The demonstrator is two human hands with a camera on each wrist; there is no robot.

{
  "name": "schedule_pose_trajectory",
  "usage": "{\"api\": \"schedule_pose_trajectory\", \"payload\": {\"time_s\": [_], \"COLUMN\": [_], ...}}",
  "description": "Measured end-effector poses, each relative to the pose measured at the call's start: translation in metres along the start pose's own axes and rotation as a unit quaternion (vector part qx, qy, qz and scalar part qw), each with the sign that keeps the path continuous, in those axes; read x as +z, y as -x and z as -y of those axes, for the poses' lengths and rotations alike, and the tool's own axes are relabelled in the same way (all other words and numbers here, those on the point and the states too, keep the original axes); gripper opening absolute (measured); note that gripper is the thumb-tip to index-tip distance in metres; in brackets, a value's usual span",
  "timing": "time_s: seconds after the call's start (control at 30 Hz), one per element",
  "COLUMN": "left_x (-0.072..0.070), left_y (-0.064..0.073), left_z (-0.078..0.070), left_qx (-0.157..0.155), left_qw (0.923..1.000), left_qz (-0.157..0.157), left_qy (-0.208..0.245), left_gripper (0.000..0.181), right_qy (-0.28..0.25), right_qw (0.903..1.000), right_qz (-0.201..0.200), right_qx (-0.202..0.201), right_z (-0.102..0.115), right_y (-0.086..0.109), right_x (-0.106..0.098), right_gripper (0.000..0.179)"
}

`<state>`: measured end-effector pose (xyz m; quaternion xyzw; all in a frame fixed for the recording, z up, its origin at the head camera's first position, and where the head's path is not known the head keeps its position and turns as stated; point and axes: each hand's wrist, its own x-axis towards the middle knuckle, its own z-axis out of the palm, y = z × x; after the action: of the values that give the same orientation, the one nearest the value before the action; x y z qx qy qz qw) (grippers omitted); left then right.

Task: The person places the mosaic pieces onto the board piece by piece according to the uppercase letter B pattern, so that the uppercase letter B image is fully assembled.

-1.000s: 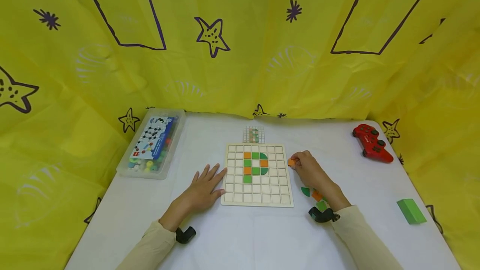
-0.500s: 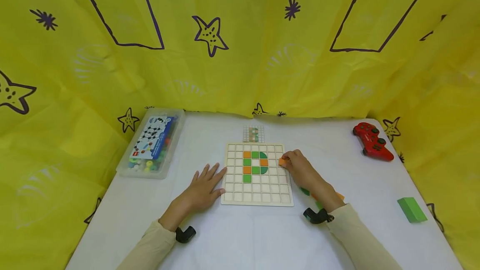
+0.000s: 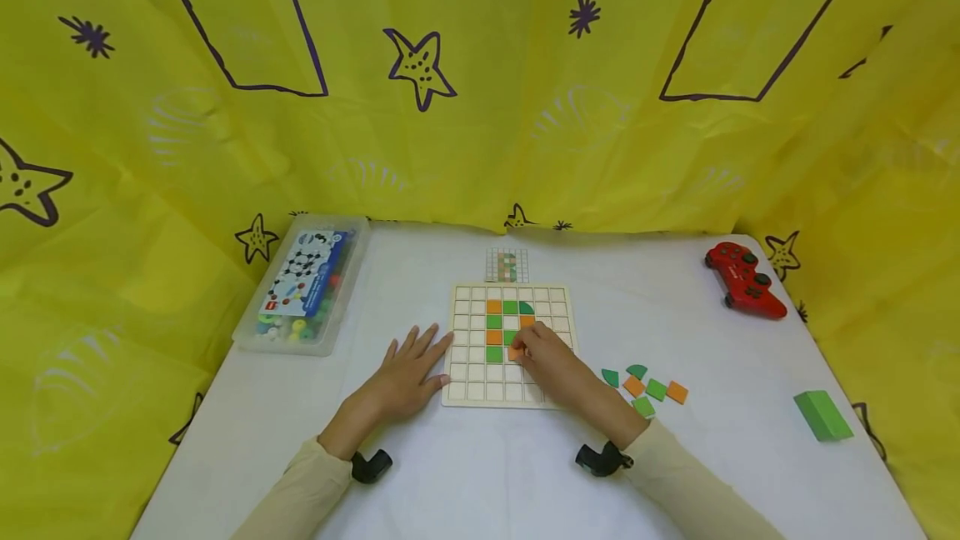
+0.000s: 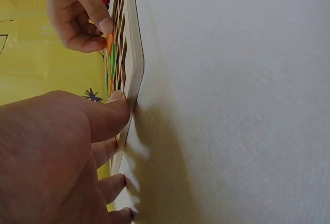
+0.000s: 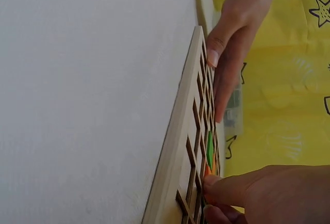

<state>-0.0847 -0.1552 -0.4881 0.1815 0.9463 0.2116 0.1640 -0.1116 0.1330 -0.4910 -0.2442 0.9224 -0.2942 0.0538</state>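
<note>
A pale wooden grid board (image 3: 468,394) lies on the white table, with orange, green and dark green tiles set in its cells. My right hand (image 3: 551,365) is over the board and pinches an orange square tile (image 3: 514,353) between thumb and fingertips, beside the lowest green tile (image 3: 494,354). In the right wrist view the orange tile (image 5: 208,170) shows at the thumb tip. My left hand (image 3: 405,375) lies with fingers spread at the board's left edge, thumb and fingertips touching the rim, as the left wrist view shows too.
Several loose tiles (image 3: 656,389) lie right of the board. A small printed pattern card (image 3: 507,265) sits behind it. A clear plastic case (image 3: 303,286) stands at the back left. A red game controller (image 3: 744,280) and a green block (image 3: 822,416) are at the right.
My right hand has carried the orange tile from right of the board leftward to a cell near its middle, uncovering the loose tiles. The left hand has stayed in place.
</note>
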Motion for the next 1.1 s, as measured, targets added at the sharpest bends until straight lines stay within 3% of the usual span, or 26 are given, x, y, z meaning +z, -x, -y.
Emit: {"api": "schedule_pose_trajectory", "payload": {"time_s": [0.27,0.5,0.7,0.9,1.1], "left_x": [-0.001,0.000,0.001,0.001,0.003], "left_y": [0.001,0.000,0.000,0.001,0.000], "left_z": [-0.001,0.000,0.001,0.000,0.001], "left_qx": [0.000,0.000,0.000,-0.005,-0.007], "left_qw": [1.0000,1.0000,1.0000,1.0000,0.9999], "left_qz": [-0.004,-0.006,-0.005,-0.002,-0.006], "left_qy": [0.001,-0.002,-0.004,-0.004,-0.009], "left_gripper": [0.066,0.066,0.065,0.066,0.066], "right_qy": [0.011,0.018,0.030,0.036,-0.005], "right_qw": [0.9998,0.9997,0.9967,0.9839,0.9767], "right_qz": [-0.018,-0.018,0.017,0.073,0.097], "right_qx": [-0.004,-0.005,0.073,0.159,0.191], "right_z": [0.005,0.002,-0.021,-0.056,-0.089], "right_y": [-0.001,0.009,0.032,0.066,0.086], "right_x": [0.008,-0.006,-0.044,-0.092,-0.112], "right_gripper": [0.007,0.013,0.020,0.019,0.015]}}
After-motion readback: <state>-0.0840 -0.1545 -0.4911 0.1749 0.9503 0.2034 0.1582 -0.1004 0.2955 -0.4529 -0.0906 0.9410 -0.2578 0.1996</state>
